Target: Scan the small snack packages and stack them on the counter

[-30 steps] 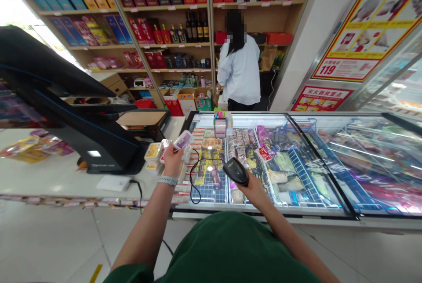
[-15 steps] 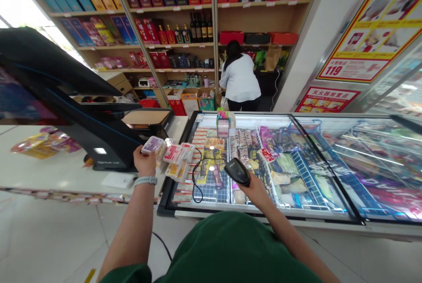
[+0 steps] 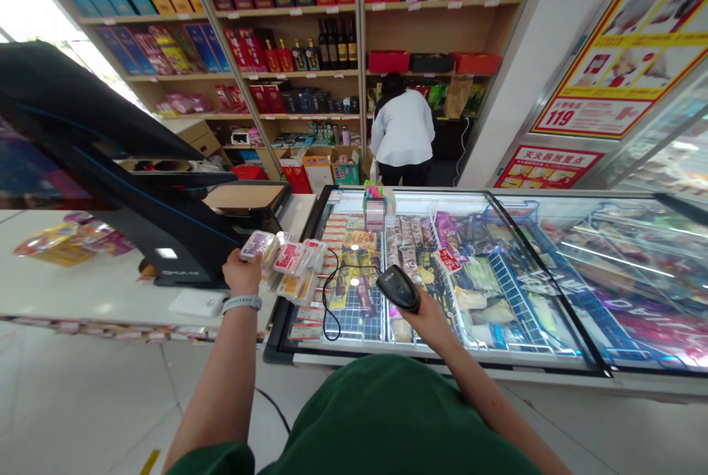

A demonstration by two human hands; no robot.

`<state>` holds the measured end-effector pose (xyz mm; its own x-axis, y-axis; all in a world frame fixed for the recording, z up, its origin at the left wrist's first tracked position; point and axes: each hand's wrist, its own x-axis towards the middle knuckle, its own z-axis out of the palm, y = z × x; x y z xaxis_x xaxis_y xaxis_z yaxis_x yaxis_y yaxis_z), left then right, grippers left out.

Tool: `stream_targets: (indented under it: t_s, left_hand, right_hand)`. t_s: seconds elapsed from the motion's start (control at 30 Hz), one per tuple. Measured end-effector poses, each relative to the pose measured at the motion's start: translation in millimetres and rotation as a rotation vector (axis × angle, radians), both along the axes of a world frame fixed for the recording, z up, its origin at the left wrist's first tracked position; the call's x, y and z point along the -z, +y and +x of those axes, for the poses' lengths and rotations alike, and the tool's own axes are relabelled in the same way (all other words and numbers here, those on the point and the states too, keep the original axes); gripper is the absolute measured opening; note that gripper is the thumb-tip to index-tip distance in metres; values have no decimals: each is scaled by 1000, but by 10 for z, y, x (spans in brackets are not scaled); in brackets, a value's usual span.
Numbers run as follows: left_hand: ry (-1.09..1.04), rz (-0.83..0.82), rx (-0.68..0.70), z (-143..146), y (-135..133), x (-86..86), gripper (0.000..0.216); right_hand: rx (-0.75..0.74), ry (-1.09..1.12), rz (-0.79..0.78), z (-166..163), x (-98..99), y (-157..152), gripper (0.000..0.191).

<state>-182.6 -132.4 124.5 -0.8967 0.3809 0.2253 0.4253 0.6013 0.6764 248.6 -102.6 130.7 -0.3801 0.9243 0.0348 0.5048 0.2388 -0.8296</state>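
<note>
My left hand [image 3: 242, 272] is closed on a small clear plastic box [image 3: 258, 244] with a purple-and-white label, at the left end of a cluster of similar boxes. Right beside it, red-labelled boxes [image 3: 290, 257] and a yellow-labelled box [image 3: 292, 286] are stacked by the freezer's left edge. In my right hand [image 3: 425, 316] is a black barcode scanner [image 3: 397, 288], held above the freezer's glass top. Its black cable [image 3: 325, 298] loops over the glass toward the boxes. Part of my left fingers is hidden behind the purple-labelled box.
A dark checkout terminal [image 3: 182, 239] stands on the white counter [image 3: 110, 283] at left, with snack packs [image 3: 55, 244] behind it. The chest freezer [image 3: 464, 364] spans the front and right. Beyond it a person in a white top [image 3: 403, 128] faces shelves of boxes and bottles.
The person at the shelves has shifted slightly. My hands, the scanner and the boxes stay almost where they were.
</note>
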Motion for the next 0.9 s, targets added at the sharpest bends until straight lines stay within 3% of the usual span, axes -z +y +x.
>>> stream_targets:
  t_s: [0.3, 0.57, 0.73, 0.9]
  left_hand:
    - [67, -134, 18, -67, -8, 79, 65]
    - [7, -106, -3, 73, 0, -20, 89]
    - [-33, -113, -48, 203, 19, -109, 91]
    - [91, -87, 29, 249, 58, -143, 77]
  right_hand:
    - [12, -28, 9, 0, 26, 13, 33]
    - [5, -22, 7, -10, 21, 19, 34]
    - [3, -13, 5, -9, 7, 29, 33]
    - [0, -18, 3, -3, 11, 31, 33]
